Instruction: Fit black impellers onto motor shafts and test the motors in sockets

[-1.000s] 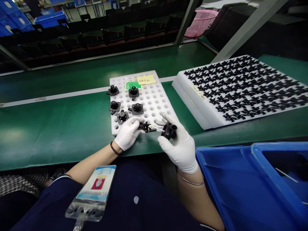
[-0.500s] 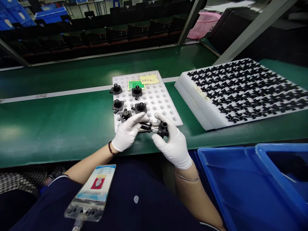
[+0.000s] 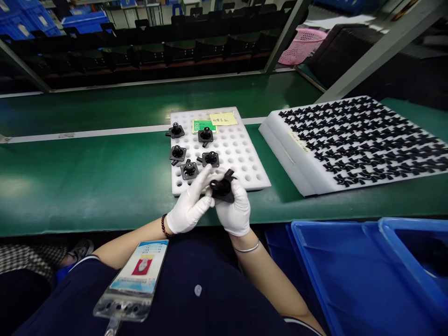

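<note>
My white-gloved right hand (image 3: 234, 212) is curled closed around a black plastic fitting (image 3: 221, 190), and the fingers of my white-gloved left hand (image 3: 189, 210) press against its side. Just beyond my hands, five matching black fittings (image 3: 210, 159) sit on a white perforated foam tray (image 3: 245, 156).

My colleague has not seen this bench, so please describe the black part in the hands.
On the green workbench, find the white foam board with rows of round holes. Over its near edge, the gloved left hand and right hand hold a black plastic part. Unlike the five similar parts resting on the board, it is held up.
</note>
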The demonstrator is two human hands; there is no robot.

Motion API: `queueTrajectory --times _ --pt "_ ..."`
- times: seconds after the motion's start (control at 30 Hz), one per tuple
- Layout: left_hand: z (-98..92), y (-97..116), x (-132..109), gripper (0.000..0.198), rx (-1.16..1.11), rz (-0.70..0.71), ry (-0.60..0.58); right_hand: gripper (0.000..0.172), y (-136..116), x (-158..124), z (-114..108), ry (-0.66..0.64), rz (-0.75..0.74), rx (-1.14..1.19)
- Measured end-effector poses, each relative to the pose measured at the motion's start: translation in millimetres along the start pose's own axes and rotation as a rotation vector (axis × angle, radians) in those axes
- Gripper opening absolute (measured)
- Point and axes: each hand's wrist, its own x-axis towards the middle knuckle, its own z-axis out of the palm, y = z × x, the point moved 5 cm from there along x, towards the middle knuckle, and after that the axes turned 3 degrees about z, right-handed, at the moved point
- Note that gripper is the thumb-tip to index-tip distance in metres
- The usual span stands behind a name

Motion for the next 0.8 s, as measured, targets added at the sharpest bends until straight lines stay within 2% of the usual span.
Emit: queueTrajectory --times 0.1,0.17,0.2,0.27,0.37,0.5,0.6,0.7,0.73,0.8 --pt "2.5 5 -19 0.06 0.149 0.054 -0.122 0.04 -8 14 -10 0.114 -0.07 0.066" --pt "3.1 3 -32 0.049 0.229 0.069 -0.195 0.04 -11 23 -16 0.119 -0.031 0.11" --pt "0.7 1 -36 0.047 0.246 0.064 -0.187 0.04 -12 26 -18 0.104 0.009 0.128" --pt "-8.6 -3 -38 0.043 0.252 0.04 -0.101 0.043 -12 29 -22 0.07 0.082 0.159" --pt "-22.7 -7 -32 0.035 0.311 0.02 0.017 0.049 -11 29 -26 0.064 0.143 0.192" --pt "-30.4 1 -26 0.023 0.446 0.109 0.082 0.053 -6 22 -25 0.035 0.156 0.138" --pt "-24.0 0 -25 0.028 0.538 0.253 0.046 0.044 7 8 -27 0.014 0.202 0.055" --pt "-19.5 -16 -14 0.04 0.586 0.399 -0.085 0.029 27 1 -46 0.12 0.177 -0.182" --pt "-22.4 -25 -8 0.045 0.609 0.421 -0.113 0.029 37 2 -48 0.091 0.169 -0.283" --pt "-32.8 -43 3 0.052 0.693 0.409 -0.117 0.04 56 7 -41 -0.051 0.166 -0.393"
